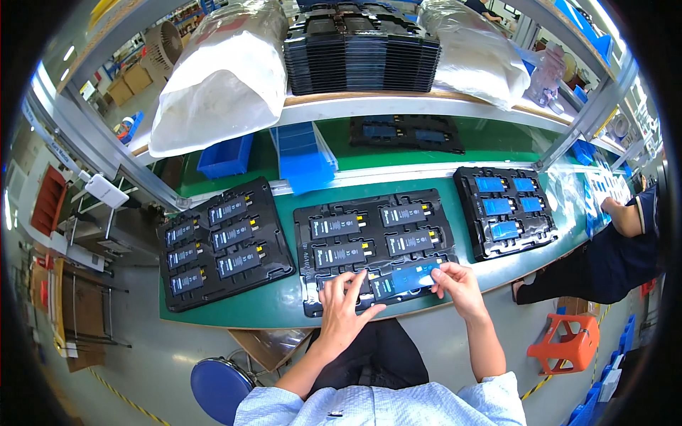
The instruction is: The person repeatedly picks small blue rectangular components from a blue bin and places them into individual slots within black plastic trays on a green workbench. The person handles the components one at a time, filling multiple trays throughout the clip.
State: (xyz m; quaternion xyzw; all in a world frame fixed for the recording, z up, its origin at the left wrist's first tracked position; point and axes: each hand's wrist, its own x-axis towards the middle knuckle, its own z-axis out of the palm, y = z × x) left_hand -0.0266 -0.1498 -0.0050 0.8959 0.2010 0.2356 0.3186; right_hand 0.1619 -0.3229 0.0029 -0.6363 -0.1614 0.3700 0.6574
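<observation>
In front of me lies a black plastic tray (pixel 376 245) with flat black phone batteries in its slots. My right hand (pixel 460 287) pinches the right end of a glossy blue film (pixel 415 276), which covers most of the battery (pixel 382 287) in the near right slot. My left hand (pixel 344 307) rests over the near left slot with its fingers apart, hiding most of the battery there. Its thumb points toward the battery under the film. Other batteries, such as one (pixel 341 254) in the left column, lie face up with small yellow tabs at their right ends.
A second battery tray (pixel 275 266) lies left; another tray (pixel 497 245), with blue-covered pieces, lies right. Behind are blue sheets (pixel 302 153) and a blue bin (pixel 226 157). The shelf (pixel 341 106) above bears stacked black trays (pixel 362 64) and white bags. A person (pixel 611 248) stands at right.
</observation>
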